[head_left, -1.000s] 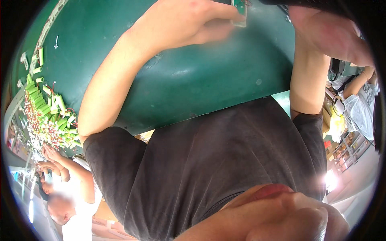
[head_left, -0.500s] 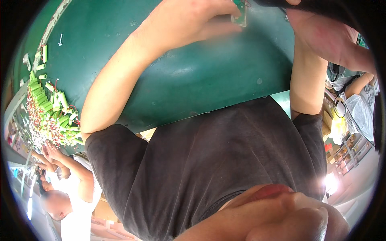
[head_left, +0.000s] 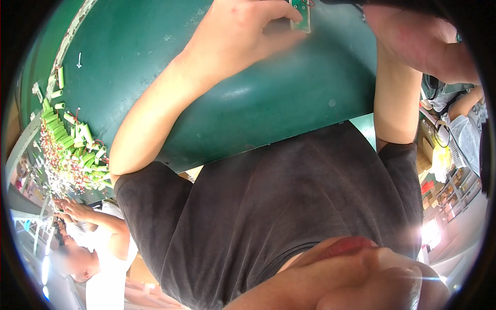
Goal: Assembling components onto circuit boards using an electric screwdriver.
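Observation:
Near the top edge, my left hand [head_left: 237,33] pinches a small green circuit board [head_left: 300,15] in a clear, rectangular frame between thumb and fingers. A thin red wire shows at the board's upper end. My right hand [head_left: 416,44] is at the upper right, close to the camera, closed around a dark object [head_left: 413,7] that I cannot make out. Most of its fingers are hidden by that object and the picture's edge. Below both hands lies the green tabletop [head_left: 268,103].
At the left, many green cylindrical cells [head_left: 64,137] with red wires lie heaped along the table's edge. A small screw-like piece [head_left: 79,60] lies above them. A co-worker [head_left: 106,248] in white reaches toward the heap. Another person's arm [head_left: 465,103] shows at the far right.
My left hand and the circuit board have shifted slightly left in the picture. The right hand has moved up a little. The whole view has tilted slightly.

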